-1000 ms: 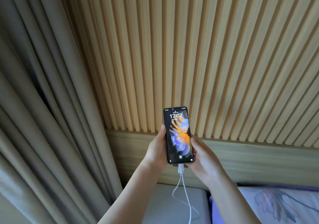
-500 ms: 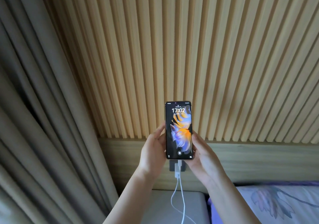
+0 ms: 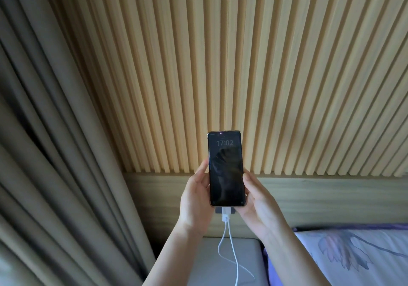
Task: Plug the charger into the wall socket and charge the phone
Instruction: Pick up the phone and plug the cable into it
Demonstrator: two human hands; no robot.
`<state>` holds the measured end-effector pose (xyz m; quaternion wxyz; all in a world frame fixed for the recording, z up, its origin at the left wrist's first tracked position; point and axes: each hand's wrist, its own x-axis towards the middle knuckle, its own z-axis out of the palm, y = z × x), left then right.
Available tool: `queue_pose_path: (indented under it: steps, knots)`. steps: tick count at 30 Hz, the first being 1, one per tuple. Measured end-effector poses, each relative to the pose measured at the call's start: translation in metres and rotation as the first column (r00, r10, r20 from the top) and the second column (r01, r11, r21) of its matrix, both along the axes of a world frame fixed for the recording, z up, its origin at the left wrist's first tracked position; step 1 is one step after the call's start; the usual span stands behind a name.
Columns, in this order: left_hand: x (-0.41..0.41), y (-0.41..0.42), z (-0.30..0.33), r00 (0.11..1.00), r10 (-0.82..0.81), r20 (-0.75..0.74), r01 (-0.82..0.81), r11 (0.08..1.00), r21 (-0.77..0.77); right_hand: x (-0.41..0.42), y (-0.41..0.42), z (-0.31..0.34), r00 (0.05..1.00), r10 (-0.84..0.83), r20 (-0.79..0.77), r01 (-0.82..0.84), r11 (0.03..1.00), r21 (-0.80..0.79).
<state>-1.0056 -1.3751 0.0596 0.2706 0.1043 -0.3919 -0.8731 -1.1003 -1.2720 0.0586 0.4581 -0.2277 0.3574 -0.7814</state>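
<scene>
phone point(image 3: 225, 167): upright, screen toward camera, held up in front of the slatted wood wall point(image 3: 220, 65). screen dim, nearly dark, clock reads 17:02, faint wallpaper shape under it.
left hand point(image 3: 195, 199): closed around the phone's left edge, fingertips along that side, palm behind lower left corner. bare forearm runs down to the bottom edge of the view.
right hand point(image 3: 258, 204): gripping the phone's right edge and bottom right corner, thumb point(image 3: 247, 178) pressed on the right side about mid-height.
cable point(image 3: 229, 248): white, comes out just under the phone's bottom edge, hangs down in two strands, loops over the nightstand top and runs off the bottom edge of the view.
charger point(image 3: 225, 214): white block right under the phone, mostly hidden by it; can't tell where block ends and phone-side plug starts.
wall socket point(image 3: 218, 210): small grey plate on the plain wood band point(image 3: 331, 197) below the slats, only a sliver shows behind the charger, between the two hands. can't tell if prongs are fully seated.
nightstand point(image 3: 205, 261): grey top, rounded corner, below the hands, against the wood band.
curtain point(image 3: 55, 175): beige-grey, heavy folds, fills the left side, hanging beside the nightstand's left edge.
bedding point(image 3: 353, 254): pale with purple flower print, lower right corner, just beside the nightstand's right edge.
</scene>
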Motion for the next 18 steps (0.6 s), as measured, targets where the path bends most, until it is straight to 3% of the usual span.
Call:
queue_pose_path:
  steps: [18]
  knots:
    - [-0.0047, 0.0035, 0.0054, 1.000, 0.004, 0.027, -0.004, 1.000, -0.022, -0.0095, -0.0016, -0.0039, 0.999, 0.018, -0.039, -0.020, 0.999, -0.029]
